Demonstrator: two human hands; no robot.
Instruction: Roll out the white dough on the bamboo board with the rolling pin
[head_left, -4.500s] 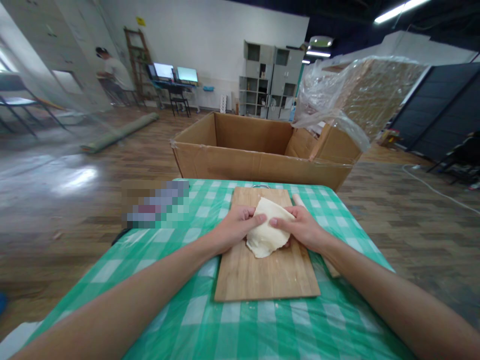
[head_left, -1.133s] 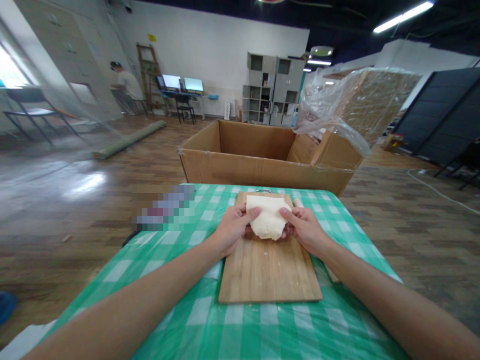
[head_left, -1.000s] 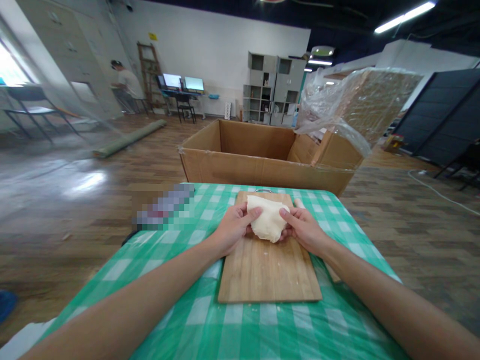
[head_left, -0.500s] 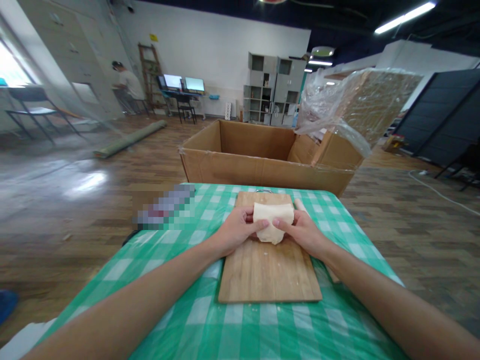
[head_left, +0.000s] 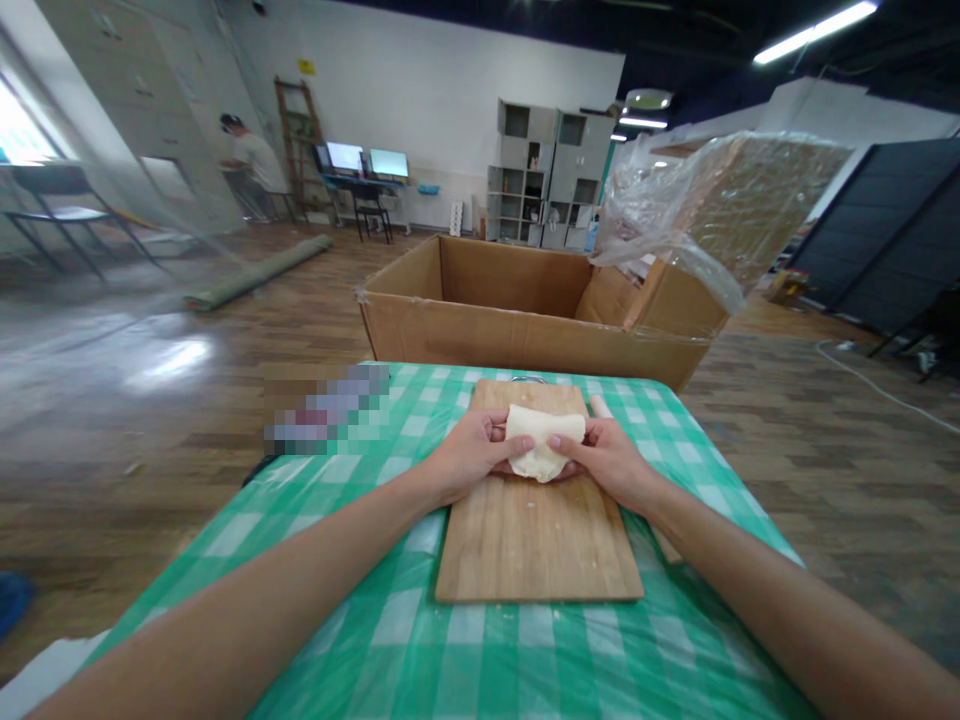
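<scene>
A pale, soft piece of dough [head_left: 546, 430] is held between my two hands above the far half of a wooden cutting board [head_left: 538, 550]. My left hand [head_left: 474, 455] grips its left side, thumb on the front face and fingers behind. On the right side, my right hand [head_left: 611, 458] has the same hold, its thumb pressed near the middle. The dough's top edge dips slightly and its lower edge is uneven. To the right of the board lies a rolling pin [head_left: 600, 407], partly hidden under my right hand and forearm.
The board lies on a table with a green-and-white checked cloth [head_left: 397, 620]. A blurred-out item [head_left: 330, 408] is at the table's left edge. Beyond the table stands a large open cardboard box [head_left: 525, 335] with plastic wrap. A person [head_left: 255, 165] sits far left.
The dough's top edge sags a little more in the middle, and its lower part looks more gathered. Both hands keep their hold in nearly the same place.
</scene>
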